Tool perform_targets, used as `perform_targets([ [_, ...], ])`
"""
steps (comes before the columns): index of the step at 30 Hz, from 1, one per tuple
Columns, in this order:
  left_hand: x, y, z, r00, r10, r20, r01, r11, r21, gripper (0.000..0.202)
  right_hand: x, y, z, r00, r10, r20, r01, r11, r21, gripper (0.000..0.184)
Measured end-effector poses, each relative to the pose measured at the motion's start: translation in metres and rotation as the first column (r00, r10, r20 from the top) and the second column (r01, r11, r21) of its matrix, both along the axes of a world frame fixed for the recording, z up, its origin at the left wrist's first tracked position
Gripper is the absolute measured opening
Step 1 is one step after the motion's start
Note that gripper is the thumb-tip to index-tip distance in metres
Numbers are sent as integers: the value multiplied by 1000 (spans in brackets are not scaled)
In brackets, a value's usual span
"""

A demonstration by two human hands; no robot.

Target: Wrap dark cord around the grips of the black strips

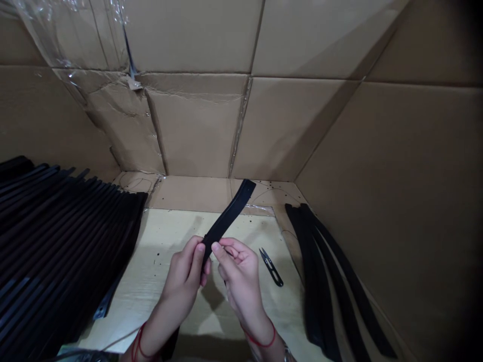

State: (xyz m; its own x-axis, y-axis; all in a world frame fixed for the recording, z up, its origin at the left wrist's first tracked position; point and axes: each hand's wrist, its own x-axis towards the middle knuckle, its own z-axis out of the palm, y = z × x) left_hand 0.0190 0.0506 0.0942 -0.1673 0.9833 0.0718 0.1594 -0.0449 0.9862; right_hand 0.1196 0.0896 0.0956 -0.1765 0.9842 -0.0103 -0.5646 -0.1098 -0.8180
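Observation:
A black fabric-like strip slants up and away from my two hands, its far end raised toward the cardboard wall. My left hand pinches its near part, thumb on top and fingers curled beneath. From the other side my right hand grips the strip's edge between thumb and fingers. The lower stretch of the strip is hidden by my hands and forearms. To the right of my right hand, black thread snips lie apart from it on the pale board.
Many similar black strips lie in a row of overlapping layers on the left. Several more black strips rest along the right side. Creased cardboard walls enclose the back and right. Dark specks and loose thread lie at the back.

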Motion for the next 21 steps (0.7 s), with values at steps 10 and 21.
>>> perform_targets([
  [10, -11, 1, 3, 942, -162, 293, 181, 983, -41, 33, 3, 1, -14, 999, 39, -33, -41, 997, -62, 26],
  [21, -20, 25, -26, 586, -443, 679, 586, 810, 23, 42, 17, 6, -5, 958, 282, 46, -283, 959, 8, 36],
])
